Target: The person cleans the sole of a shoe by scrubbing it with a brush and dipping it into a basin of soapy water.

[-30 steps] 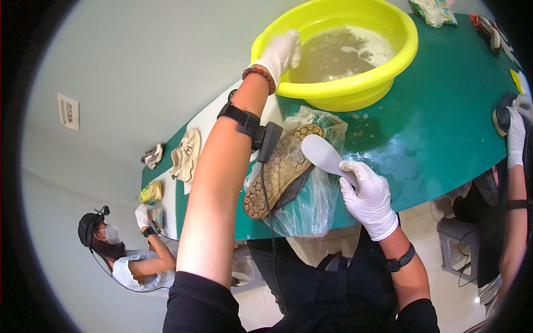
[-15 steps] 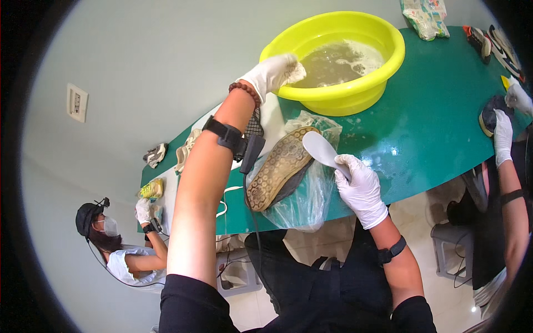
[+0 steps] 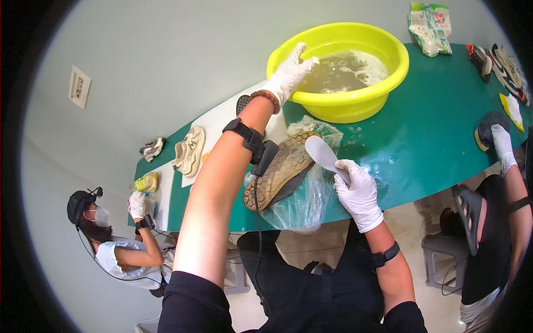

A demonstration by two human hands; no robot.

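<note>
My left hand (image 3: 292,72), in a white glove, reaches over the left rim of a yellow basin (image 3: 348,105) with cloudy, foamy water. Its fingers are spread, and nothing shows in them. My right hand (image 3: 360,195), gloved too, is closed round the narrow end of a smooth whitish paddle-shaped piece (image 3: 321,152). I cannot tell from its back what it is. The wide end lies over the edge of a shoe (image 3: 277,172), turned sole up, with a worn tan sole and dark upper. Under the shoe is a crumpled clear plastic bag (image 3: 302,213).
The green table (image 3: 411,144) carries a pale sneaker (image 3: 190,151) and a yellow shoe (image 3: 146,182) on the left. Several shoes and a printed packet (image 3: 430,29) are at the far right. A masked person (image 3: 119,244) sits left; another person's gloved hand (image 3: 503,145) holds a dark shoe on the right.
My left hand has moved up and to the right, farther over the basin, and its fingers have spread. My right hand keeps its hold on the paddle-shaped piece, almost unmoved.
</note>
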